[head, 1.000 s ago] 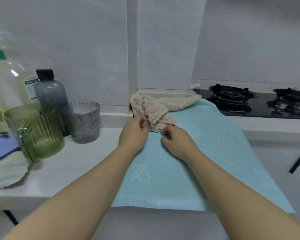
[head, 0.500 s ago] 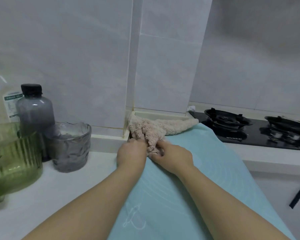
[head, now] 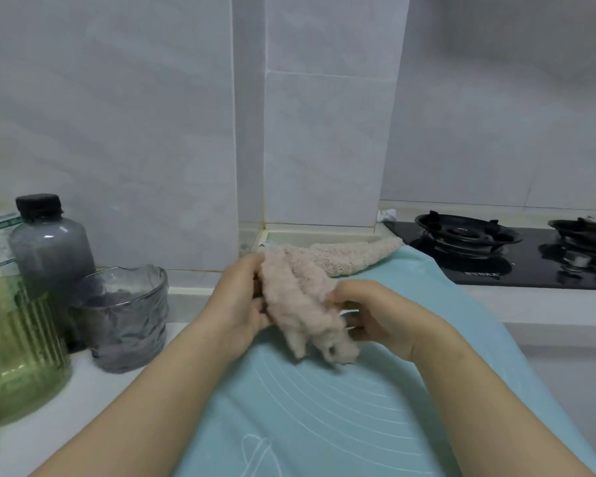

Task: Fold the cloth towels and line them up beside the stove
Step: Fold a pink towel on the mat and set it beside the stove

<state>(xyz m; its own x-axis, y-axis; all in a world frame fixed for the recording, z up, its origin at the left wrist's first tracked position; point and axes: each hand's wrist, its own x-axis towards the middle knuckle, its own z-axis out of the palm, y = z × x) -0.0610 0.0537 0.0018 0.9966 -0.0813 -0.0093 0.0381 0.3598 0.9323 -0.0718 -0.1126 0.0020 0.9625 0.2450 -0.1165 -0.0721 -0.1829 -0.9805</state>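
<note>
Fingers of the right hand curl onto the right edge of a pink towel, thumb on top, in a pinch. On the opposite side the left hand grasps the towel's left edge, fingers wrapped behind the cloth. Towel is bunched into a long fluffy roll running from eleven o'clock to five o'clock between the hands, over the far half of a pale blue mat. Whether its lower end touches the mat cannot be told. At one o'clock of the hands a beige terry strip lies against the wall base; whether it belongs to the same towel cannot be told. Black gas stove sits at two o'clock, just beside the mat's far right corner. At nine o'clock, on the white counter, stand a grey bottle with a black cap, a grey textured glass and a green ribbed jar, close together.
</note>
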